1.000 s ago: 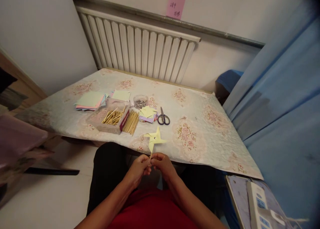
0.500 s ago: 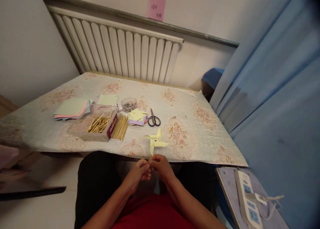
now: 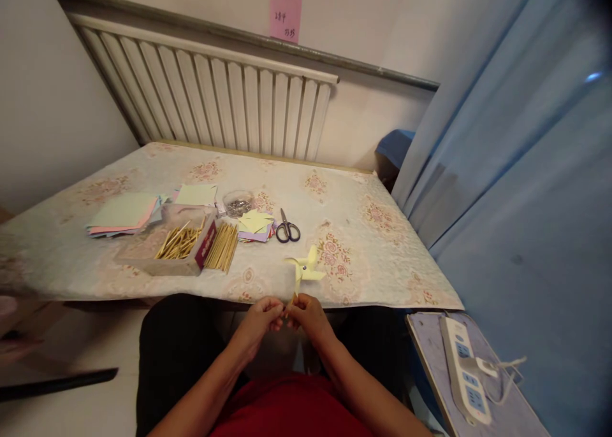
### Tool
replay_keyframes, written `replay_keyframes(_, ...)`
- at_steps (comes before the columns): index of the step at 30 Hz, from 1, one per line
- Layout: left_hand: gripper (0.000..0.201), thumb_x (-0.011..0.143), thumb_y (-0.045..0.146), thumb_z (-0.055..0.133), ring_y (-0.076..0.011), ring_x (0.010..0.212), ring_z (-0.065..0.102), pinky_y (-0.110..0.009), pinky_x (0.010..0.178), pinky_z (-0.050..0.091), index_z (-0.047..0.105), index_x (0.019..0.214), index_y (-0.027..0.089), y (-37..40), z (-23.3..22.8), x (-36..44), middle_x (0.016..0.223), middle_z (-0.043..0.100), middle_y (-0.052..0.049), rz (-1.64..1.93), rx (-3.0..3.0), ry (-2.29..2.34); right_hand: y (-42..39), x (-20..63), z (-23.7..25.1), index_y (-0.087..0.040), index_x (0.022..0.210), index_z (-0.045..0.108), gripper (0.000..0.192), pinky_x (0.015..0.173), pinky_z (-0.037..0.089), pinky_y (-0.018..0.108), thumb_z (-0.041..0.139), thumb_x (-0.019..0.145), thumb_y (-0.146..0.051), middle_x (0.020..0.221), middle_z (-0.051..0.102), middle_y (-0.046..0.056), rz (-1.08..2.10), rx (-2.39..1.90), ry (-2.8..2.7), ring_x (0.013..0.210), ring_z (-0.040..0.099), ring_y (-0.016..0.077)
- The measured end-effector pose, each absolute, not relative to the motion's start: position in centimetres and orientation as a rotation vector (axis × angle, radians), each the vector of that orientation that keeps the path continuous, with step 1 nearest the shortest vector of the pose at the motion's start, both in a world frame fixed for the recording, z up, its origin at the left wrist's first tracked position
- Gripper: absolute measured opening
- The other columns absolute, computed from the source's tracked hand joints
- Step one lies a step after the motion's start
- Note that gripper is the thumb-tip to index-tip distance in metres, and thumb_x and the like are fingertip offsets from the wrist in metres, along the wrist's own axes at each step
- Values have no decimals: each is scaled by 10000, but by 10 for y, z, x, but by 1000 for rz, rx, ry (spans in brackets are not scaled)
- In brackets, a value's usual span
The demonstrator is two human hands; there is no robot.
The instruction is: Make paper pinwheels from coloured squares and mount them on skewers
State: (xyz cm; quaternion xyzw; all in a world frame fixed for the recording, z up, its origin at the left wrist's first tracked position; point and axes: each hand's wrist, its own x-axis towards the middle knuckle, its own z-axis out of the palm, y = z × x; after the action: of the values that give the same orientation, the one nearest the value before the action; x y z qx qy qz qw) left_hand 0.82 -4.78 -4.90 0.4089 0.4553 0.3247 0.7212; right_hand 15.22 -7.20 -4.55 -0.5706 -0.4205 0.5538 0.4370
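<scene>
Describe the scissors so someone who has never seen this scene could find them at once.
Start from the table with the flowery cloth in front of the white radiator. Near its middle, right of the small stack of cut paper squares and behind the yellow pinwheel that both hands hold, lie the scissors. They alone there have dark handle loops and metal blades, which point toward the radiator.

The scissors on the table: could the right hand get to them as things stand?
Probably yes, but not freely: the right hand pinches the pinwheel stick together with the left hand. The scissors lie uncovered just beyond, nothing between.
</scene>
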Motion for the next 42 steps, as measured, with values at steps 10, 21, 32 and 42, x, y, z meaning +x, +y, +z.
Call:
replay_keyframes(10, 290, 737, 413, 683, -112, 664, 563, -226, 601, 411, 628, 828, 144, -32, -22, 12, 769, 629, -27, 954, 743, 869, -74, 147, -43, -195, 674, 477, 76, 386, 404, 213, 546, 686, -223, 577, 601, -34, 1471, -1397, -1039, 405, 574, 125)
replay_keyframes(21, 263, 677, 349, 730, -112, 597, 561, -235, 590, 418, 593, 785, 152, -17, -14, 28, 677, 607, 12, 1075, 641, 847, -78, 137, -49, -186, 681, 485, 98, 398, 384, 199, 545, 714, -256, 575, 593, -38, 1532, -1337, -1131, 409, 560, 106)
replay_keyframes(32, 281, 634, 312, 729, -95, 560, 527, -219, 561, 394, 508, 732, 170, -20, -6, 28, 626, 586, 47, 1168, 563, 919, -78, 132, -53, -182, 697, 498, 107, 415, 390, 210, 551, 719, -273, 579, 605, -29, 1568, -1301, -1171, 400, 548, 106)
replay_keyframes(42, 288, 625, 333, 723, -128, 613, 581, -243, 595, 422, 522, 759, 177, -18, -10, 23, 666, 608, 32, 1176, 586, 925, -76, 133, -43, -185, 680, 501, 108, 428, 371, 208, 552, 723, -270, 567, 594, -35, 1563, -1325, -1228, 400, 526, 96)
